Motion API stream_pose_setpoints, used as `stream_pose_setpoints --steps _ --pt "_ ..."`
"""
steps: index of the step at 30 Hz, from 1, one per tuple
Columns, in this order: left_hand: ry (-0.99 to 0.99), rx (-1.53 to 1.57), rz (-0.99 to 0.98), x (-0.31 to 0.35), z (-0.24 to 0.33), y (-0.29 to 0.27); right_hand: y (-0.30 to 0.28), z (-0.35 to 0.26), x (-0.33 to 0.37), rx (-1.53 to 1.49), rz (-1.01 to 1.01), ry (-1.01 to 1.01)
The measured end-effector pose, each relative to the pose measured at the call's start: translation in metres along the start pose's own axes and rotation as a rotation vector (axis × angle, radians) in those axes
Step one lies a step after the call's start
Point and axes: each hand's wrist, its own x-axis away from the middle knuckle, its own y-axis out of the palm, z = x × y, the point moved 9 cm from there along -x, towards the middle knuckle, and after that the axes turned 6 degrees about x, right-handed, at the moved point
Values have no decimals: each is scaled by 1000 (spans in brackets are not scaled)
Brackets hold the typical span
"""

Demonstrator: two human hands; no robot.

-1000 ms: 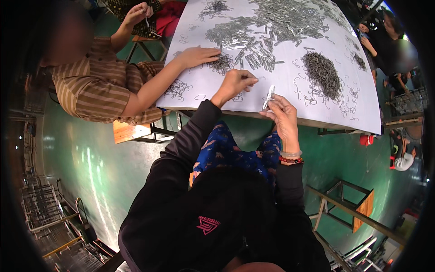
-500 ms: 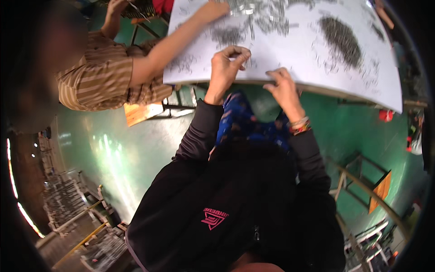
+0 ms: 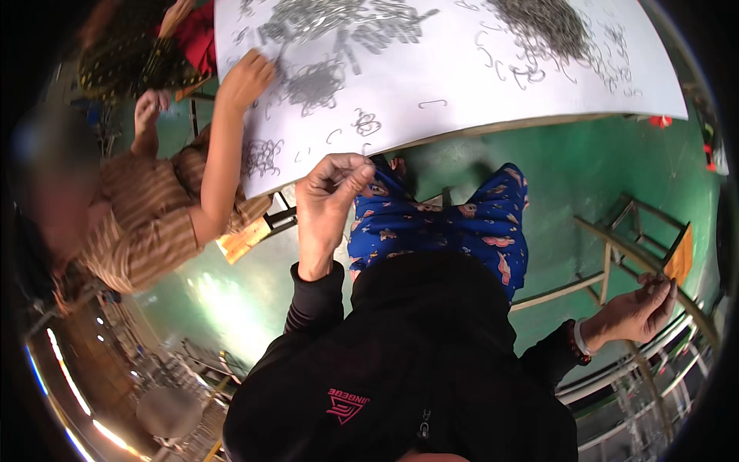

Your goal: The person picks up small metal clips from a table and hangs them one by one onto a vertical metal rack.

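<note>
My left hand [image 3: 331, 204] is closed in a pinch just off the near edge of the white table [image 3: 431, 127]. A small curved wire hook [image 3: 366, 147] shows at its fingertips. Far out to the right, away from the table, my right hand [image 3: 637, 312] is raised near a stool [image 3: 679, 258]. Its thumb and fingers are pressed together, and whatever they hold is too small to make out. On the table lie a lone wire hook [image 3: 433, 103], a small heap of hooks [image 3: 367, 122] and a big dark pile of hooks [image 3: 543, 29].
At the left a co-worker in a brown striped shirt [image 3: 146, 208] reaches a hand [image 3: 248, 77] over the table, beside a grey pile of small pieces [image 3: 314, 85]. Flat metal pieces [image 3: 346, 23] are heaped farther back. Metal frames [image 3: 639, 393] stand at lower right.
My right hand has swung from the table edge far out to the right and back. My left hand has come lower and left, off the tabletop. The view has shifted.
</note>
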Motion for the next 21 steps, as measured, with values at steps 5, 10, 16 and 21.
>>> stream_pose_setpoints --steps 5,10,16,21 --pt "7 -225 -301 -36 -26 100 -48 38 15 176 235 126" --pt "-154 -520 -626 -26 -56 194 -120 44 15 261 439 145" --pt "-216 -561 -833 -31 -71 269 -117 50 -2 544 519 182" --pt "-228 -633 -964 -32 -67 334 -110 114 38 944 114 574"
